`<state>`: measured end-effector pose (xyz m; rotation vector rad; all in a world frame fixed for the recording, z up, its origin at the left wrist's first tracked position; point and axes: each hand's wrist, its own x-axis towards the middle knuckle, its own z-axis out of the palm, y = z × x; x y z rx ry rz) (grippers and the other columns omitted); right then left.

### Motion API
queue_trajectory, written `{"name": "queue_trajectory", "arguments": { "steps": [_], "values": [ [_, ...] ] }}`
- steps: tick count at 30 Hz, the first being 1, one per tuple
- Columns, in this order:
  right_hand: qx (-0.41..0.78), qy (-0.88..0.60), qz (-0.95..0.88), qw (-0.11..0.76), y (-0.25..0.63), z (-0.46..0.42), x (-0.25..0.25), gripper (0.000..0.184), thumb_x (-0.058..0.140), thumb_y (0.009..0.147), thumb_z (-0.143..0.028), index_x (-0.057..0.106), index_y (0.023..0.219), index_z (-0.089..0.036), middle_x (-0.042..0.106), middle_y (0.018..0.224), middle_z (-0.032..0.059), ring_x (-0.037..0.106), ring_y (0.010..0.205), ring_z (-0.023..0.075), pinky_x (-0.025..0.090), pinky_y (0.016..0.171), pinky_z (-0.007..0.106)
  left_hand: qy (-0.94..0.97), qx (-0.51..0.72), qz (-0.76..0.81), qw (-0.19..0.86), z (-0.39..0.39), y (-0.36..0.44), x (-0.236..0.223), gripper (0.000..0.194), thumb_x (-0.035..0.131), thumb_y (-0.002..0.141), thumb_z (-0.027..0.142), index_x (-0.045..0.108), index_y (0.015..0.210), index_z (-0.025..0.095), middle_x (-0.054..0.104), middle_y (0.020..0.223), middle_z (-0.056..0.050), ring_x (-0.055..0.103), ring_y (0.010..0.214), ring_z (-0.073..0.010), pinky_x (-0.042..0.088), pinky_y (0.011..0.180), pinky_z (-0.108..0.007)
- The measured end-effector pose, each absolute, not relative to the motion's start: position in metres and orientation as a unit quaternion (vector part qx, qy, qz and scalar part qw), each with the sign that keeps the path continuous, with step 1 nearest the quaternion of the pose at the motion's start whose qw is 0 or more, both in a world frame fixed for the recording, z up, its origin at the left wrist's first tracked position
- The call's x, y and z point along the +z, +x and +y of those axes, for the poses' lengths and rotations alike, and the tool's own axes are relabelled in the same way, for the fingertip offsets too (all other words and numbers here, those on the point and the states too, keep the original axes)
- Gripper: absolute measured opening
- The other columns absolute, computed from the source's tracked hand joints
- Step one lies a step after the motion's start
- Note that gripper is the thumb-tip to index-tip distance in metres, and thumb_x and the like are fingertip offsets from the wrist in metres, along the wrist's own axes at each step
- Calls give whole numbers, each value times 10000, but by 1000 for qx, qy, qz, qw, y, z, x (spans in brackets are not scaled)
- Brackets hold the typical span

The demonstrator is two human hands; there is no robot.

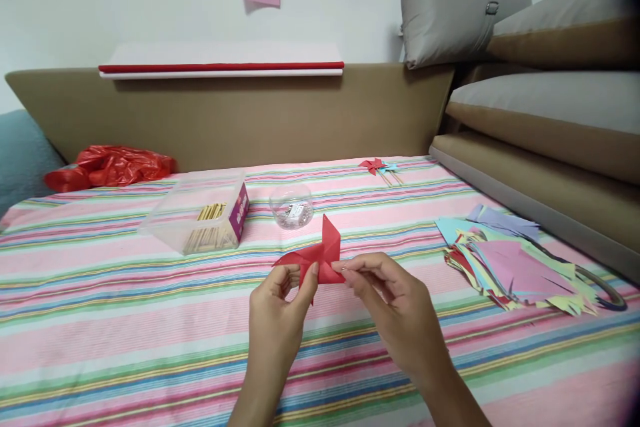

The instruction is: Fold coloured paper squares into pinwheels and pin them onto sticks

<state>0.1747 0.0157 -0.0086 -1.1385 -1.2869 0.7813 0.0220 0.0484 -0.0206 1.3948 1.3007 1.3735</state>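
Observation:
A red paper pinwheel (327,255) is held up above the striped cloth, its folded blades spread out. My left hand (285,290) pinches it between thumb and fingers near its centre. My right hand (390,290) is closed at the pinwheel's right side, thumb and forefinger pressed together. Between those fingertips is a tiny, thin metallic thing that looks like a pin (343,269), pointing toward the paper. Beyond my hands stands a round clear tub (291,208) with small metallic pieces inside.
To the left lies a clear plastic box (170,223) with wooden sticks. Cut coloured paper (520,267) and scissors (603,287) are piled on the right. Finished pinwheels (374,166) on sticks lie at the back, a red plastic bag (113,167) at the far left. Cushions (545,113) are stacked at right.

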Motion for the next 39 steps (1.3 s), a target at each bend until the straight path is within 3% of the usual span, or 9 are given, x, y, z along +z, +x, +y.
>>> {"name": "queue_trajectory", "arguments": {
  "steps": [3,6,13,30,39],
  "values": [
    [211,-504,-625,558,175,20,-14,139,601,983,-329,719,923,-286,679,1093,57,607,1133,258,479,981,460,563,528,501,391,46,24,-24,348,747,838,433,585,652,187,519,586,36,470,573,-115,393,531,-220],
    [175,-528,-642,528,175,20,-19,144,584,992,-337,708,925,-309,554,1249,70,473,1297,298,387,1061,541,578,519,483,404,44,26,-26,322,729,862,418,605,675,187,568,606,25,511,595,-121,419,564,-225],
    [226,-519,-642,517,177,19,-28,157,559,1006,-383,704,959,-345,422,1399,47,341,1423,298,398,1074,514,576,507,478,428,42,24,-27,315,704,890,441,635,721,183,632,659,-3,577,637,-146,445,593,-252],
    [309,-461,-614,561,176,20,-22,105,611,995,-324,703,945,-328,543,1177,3,557,1167,163,447,969,278,583,532,443,426,40,24,-24,283,714,899,360,599,704,190,569,633,36,514,608,-106,410,553,-212],
    [327,-453,-614,558,176,20,-22,103,582,1011,-321,668,956,-305,597,1073,1,567,1062,175,447,912,314,585,535,440,423,39,24,-26,272,712,899,364,603,715,196,587,647,29,530,631,-120,429,575,-226]
  ]
}}
